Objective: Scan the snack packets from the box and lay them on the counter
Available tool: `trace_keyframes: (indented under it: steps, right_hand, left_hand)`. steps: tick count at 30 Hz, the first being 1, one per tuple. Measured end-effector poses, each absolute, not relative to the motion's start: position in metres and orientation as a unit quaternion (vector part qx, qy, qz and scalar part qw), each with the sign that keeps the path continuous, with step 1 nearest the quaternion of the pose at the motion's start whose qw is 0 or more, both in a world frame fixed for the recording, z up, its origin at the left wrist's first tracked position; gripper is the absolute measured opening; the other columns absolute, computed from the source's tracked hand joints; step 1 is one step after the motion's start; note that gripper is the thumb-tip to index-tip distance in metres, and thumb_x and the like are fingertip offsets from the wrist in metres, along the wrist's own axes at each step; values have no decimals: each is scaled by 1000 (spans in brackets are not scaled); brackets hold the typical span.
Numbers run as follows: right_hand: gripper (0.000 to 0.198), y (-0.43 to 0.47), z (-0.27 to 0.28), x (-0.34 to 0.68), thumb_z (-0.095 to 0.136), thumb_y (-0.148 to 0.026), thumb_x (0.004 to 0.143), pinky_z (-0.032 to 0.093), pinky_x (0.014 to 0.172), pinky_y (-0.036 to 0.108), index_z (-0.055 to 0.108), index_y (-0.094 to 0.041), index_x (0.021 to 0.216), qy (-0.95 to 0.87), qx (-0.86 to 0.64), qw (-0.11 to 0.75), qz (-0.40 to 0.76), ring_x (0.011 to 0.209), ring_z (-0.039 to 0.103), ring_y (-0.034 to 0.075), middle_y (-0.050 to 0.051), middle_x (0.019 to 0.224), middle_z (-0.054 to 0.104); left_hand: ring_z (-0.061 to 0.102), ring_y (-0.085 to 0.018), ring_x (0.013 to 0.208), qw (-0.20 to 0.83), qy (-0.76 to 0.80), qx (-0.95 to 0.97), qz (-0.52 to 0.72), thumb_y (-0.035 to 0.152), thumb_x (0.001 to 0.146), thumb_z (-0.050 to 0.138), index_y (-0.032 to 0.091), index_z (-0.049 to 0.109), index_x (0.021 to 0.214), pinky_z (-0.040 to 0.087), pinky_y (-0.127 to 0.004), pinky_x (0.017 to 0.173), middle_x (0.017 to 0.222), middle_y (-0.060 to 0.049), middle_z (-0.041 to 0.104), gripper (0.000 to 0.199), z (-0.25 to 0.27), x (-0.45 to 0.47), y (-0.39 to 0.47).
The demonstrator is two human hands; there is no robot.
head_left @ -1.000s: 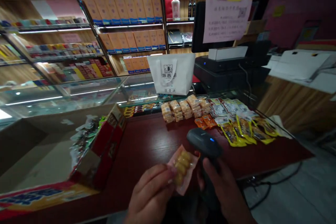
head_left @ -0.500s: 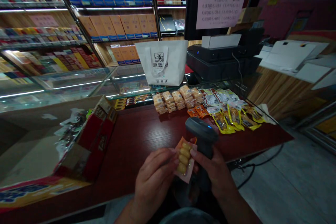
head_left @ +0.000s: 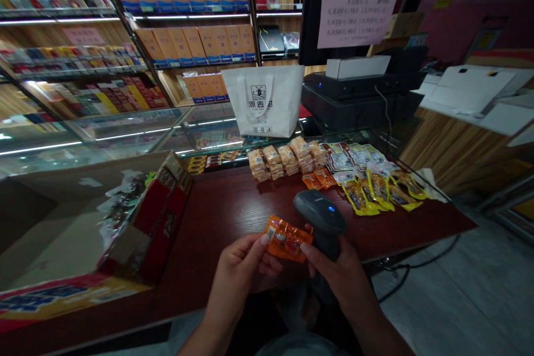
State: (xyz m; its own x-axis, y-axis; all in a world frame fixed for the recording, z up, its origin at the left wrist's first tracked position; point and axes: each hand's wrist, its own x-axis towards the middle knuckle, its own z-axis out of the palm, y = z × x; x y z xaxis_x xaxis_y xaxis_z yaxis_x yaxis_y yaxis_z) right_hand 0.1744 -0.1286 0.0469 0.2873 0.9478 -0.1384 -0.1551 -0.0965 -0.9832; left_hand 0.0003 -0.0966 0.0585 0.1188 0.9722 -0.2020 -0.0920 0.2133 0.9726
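An orange snack packet [head_left: 287,239] is held up over the near edge of the dark red table, printed side showing, with a small white label at its left end. My left hand [head_left: 246,261] pinches that end between thumb and fingers. My right hand [head_left: 336,267] is wrapped round the handle of a dark grey barcode scanner [head_left: 321,212], and its thumb presses on the packet's right end. A blue light glows on top of the scanner. Beyond it lie two similar orange packets [head_left: 319,178], beside stacked wrapped cakes [head_left: 286,160] and yellow-edged snack pouches [head_left: 367,189].
An open cardboard box [head_left: 137,222] with packets inside stands at the left. A white paper bag [head_left: 263,101] stands on the glass counter behind. At the back right is a monitor with a paper sign [head_left: 359,5]. Cables hang beyond the table's right edge.
The packet has been turned over, from its clear side with pale yellow round pieces to its orange printed side. My left hand has shifted its grip to the label end.
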Motion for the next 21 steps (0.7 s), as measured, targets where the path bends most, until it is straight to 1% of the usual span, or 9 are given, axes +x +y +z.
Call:
trace_keyframes:
  steps: [4,7,9,11,13,15,17,19,21]
  right_hand:
    - [50,-127,40,176,85,-47,71,41,47,21,67,-14,103,-320,-543,581,514,44,51,11,-6,48,60]
    - [56,-125,33,177,87,-46,70,41,46,20,65,-13,110,-294,-502,589,561,42,50,9,-7,47,60]
    - [57,-125,31,177,89,-43,70,40,45,18,63,-14,112,-273,-465,589,602,41,49,9,-7,47,59]
    - [55,-127,31,176,90,-40,69,39,45,18,63,-14,110,-253,-426,588,639,41,49,8,-7,46,59]
    - [54,-130,33,175,90,-39,69,39,45,17,64,-14,109,-244,-402,589,657,40,48,8,-8,45,58]
    - [53,-132,36,174,90,-38,71,39,45,17,65,-14,110,-243,-394,595,657,40,47,7,-8,45,58]
    - [52,-134,37,174,90,-38,70,39,45,17,66,-14,110,-240,-396,599,653,40,47,7,-7,46,58]
    - [51,-134,37,175,91,-38,69,39,45,18,66,-15,107,-233,-394,604,652,41,48,8,-7,47,59]
    - [51,-133,36,176,92,-38,68,38,44,18,67,-16,106,-224,-392,605,656,41,48,8,-6,47,60]
  left_hand:
    - [61,-12,44,633,481,437,422,56,75,77,15,66,74,47,-20,46,53,-2,68,43,61,-2,-97]
    - [48,-7,35,666,458,411,422,61,72,79,17,56,66,35,-16,38,48,3,60,50,58,-2,-96]
    - [37,-4,32,694,420,399,429,61,72,79,17,52,65,26,-14,36,43,6,52,52,52,0,-96]
    - [29,-3,32,732,363,373,441,60,75,78,18,50,64,25,-14,38,40,9,41,52,47,4,-96]
    - [28,-3,34,770,304,338,448,60,78,75,18,48,62,29,-15,41,39,10,36,53,43,8,-96]
    - [34,-4,37,785,279,313,456,60,78,75,17,48,61,34,-16,44,41,8,39,53,41,11,-95]
    - [46,-5,45,772,294,301,477,54,73,82,16,53,65,41,-16,49,50,5,51,49,43,11,-92]
    - [59,-9,60,746,314,293,509,44,68,90,16,57,71,50,-18,60,68,2,64,43,46,11,-89]
    - [65,-11,73,739,315,285,523,37,66,91,16,59,73,55,-21,68,84,1,69,40,50,11,-88]
